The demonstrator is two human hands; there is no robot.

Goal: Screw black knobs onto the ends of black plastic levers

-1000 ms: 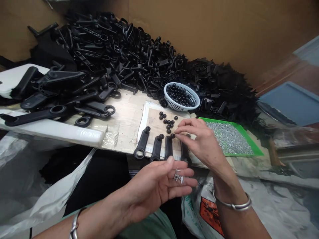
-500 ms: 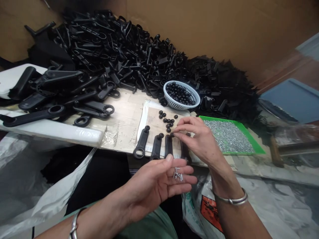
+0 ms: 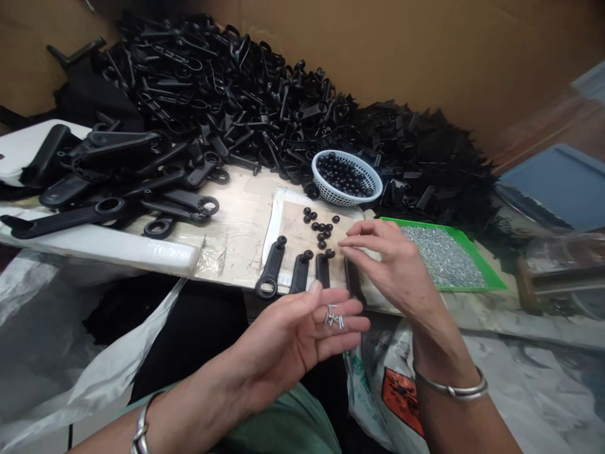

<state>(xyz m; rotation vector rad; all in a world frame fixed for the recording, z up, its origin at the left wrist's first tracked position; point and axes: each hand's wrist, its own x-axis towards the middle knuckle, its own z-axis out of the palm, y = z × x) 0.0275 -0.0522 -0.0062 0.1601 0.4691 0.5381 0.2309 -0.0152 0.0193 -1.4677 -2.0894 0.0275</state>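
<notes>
In the lower middle of the frame, small metal pins (image 3: 334, 320) are lying loose across the fingers of the left hand (image 3: 297, 337), which is spreading flat, palm up. Just above it, four black levers (image 3: 271, 268) are standing in a row at the board's edge, the rightmost partly hiding behind the right hand (image 3: 397, 268). That hand is hovering right of centre, thumb and forefinger tips narrowing near the third lever's round end; whether they are pinching anything, I cannot tell. Black round caps (image 3: 321, 244) are lying loose above the levers. Farther up, a pale blue basket (image 3: 331, 194) is holding more caps; at right, a green tray (image 3: 482, 265) is holding many pins. A heap of black parts (image 3: 227, 94) is filling the upper left and middle.
</notes>
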